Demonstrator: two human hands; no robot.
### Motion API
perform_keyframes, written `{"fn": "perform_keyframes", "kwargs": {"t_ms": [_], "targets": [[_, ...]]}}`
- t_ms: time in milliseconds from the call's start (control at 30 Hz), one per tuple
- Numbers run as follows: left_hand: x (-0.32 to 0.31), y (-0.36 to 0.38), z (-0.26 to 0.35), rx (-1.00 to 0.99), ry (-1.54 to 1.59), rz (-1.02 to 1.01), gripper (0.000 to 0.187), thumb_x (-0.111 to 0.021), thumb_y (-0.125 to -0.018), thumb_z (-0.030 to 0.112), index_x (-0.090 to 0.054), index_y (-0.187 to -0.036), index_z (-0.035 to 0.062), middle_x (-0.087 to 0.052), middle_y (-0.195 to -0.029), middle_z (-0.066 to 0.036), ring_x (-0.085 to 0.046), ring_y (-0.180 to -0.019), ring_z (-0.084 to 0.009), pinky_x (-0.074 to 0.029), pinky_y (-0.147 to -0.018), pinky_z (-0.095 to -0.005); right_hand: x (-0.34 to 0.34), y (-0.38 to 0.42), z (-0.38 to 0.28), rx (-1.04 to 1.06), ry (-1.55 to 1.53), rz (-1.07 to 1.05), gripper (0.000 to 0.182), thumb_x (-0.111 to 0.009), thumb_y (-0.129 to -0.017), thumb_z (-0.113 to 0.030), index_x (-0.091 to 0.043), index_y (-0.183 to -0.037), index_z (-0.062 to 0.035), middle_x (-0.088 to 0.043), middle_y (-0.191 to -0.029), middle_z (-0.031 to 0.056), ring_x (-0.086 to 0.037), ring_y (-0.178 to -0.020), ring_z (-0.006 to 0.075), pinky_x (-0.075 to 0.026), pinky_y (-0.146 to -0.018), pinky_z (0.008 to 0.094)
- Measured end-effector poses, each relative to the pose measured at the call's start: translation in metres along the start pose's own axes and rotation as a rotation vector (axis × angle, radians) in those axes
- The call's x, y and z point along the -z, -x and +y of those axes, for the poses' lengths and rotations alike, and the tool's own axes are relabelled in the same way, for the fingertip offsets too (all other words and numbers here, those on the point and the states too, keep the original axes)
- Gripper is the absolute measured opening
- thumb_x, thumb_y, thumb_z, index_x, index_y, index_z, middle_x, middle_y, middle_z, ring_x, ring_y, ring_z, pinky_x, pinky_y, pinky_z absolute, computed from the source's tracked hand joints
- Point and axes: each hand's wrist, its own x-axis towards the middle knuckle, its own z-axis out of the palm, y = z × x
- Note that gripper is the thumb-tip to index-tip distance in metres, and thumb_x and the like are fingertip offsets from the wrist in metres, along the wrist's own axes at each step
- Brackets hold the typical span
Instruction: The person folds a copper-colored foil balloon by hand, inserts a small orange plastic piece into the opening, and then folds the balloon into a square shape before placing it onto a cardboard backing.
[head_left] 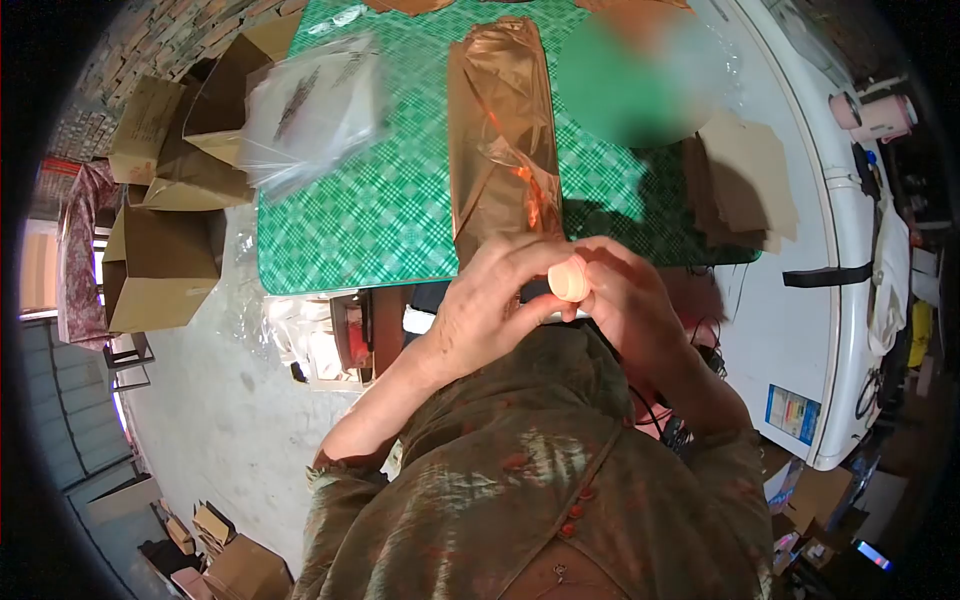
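A small round orange-pink piece [569, 278] is held between both hands, near the front edge of the green checked table [400, 225]. My left hand [490, 305] has its fingers closed on its left side, thumb below it. From the right, my right hand [625, 298] pinches the same piece with bent fingers. Just beyond the hands lies a long bundle of shiny brown material [500, 130], with orange strips on it. A stack of clear plastic bags [315, 115] is at the table's left.
Open cardboard boxes [160, 255] stand at the left. Brown paper pieces [745, 180] lie at the table's right, beside a white appliance [800, 330]. A blurred round greenish shape covers the upper right. Below the table edge sits a container with white items [305, 335].
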Motion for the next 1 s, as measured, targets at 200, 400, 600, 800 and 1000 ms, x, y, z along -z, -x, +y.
{"fn": "perform_keyframes", "kwargs": {"t_ms": [200, 400, 600, 800, 1000], "targets": [[-0.006, 0.010, -0.002, 0.145, 0.168, 0.096, 0.045, -0.088, -0.083, 0.010, -0.070, -0.123, 0.0059, -0.070, -0.108, -0.006, -0.068, -0.095, -0.0189, -0.057, -0.079, -0.0353, -0.012, 0.003, 0.006, 0.225, 0.176, 0.057, 0.033, -0.069, -0.098, -0.007, -0.057, -0.128, 0.0025, -0.066, -0.116, 0.0110, -0.066, -0.108, 0.0168, -0.056, -0.096, 0.0348], [-0.001, 0.009, 0.010, 0.175, 0.108, 0.084, 0.046, -0.087, -0.083, 0.008, -0.071, -0.126, 0.0045, -0.069, -0.100, -0.007, -0.066, -0.086, -0.0212, -0.056, -0.074, -0.0350, -0.017, 0.003, 0.010, 0.422, 0.426, 0.082, 0.036, -0.069, -0.097, 0.001, -0.058, -0.132, 0.0018, -0.067, -0.119, 0.0101, -0.065, -0.114, 0.0164, -0.054, -0.102, 0.0341], [0.006, 0.003, 0.003, -0.065, -0.180, -0.032, 0.040, -0.082, -0.084, 0.007, -0.074, -0.124, 0.0039, -0.068, -0.102, -0.008, -0.066, -0.088, -0.0279, -0.056, -0.075, -0.0392, -0.001, 0.002, 0.001, 0.074, 0.345, 0.060, 0.034, -0.063, -0.105, -0.010, -0.058, -0.137, 0.0006, -0.067, -0.121, 0.0079, -0.064, -0.115, 0.0145, -0.051, -0.100, 0.0301], [0.000, 0.005, 0.007, 0.164, 0.022, 0.054, 0.043, -0.086, -0.084, 0.010, -0.071, -0.124, 0.0071, -0.067, -0.106, -0.009, -0.068, -0.090, -0.0258, -0.056, -0.073, -0.0348, -0.010, 0.001, 0.012, 0.147, 0.289, 0.079, 0.036, -0.065, -0.106, -0.014, -0.056, -0.138, 0.0009, -0.067, -0.123, 0.0072, -0.064, -0.116, 0.0151, -0.051, -0.101, 0.0310], [-0.006, 0.005, 0.002, 0.116, 0.009, 0.075, 0.043, -0.087, -0.082, 0.007, -0.070, -0.122, 0.0046, -0.069, -0.114, -0.011, -0.070, -0.094, -0.0287, -0.059, -0.078, -0.0372, -0.003, -0.002, 0.020, 0.239, 0.275, 0.082, 0.039, -0.066, -0.105, -0.012, -0.055, -0.139, 0.0018, -0.066, -0.126, 0.0082, -0.062, -0.118, 0.0155, -0.049, -0.104, 0.0316]]}}
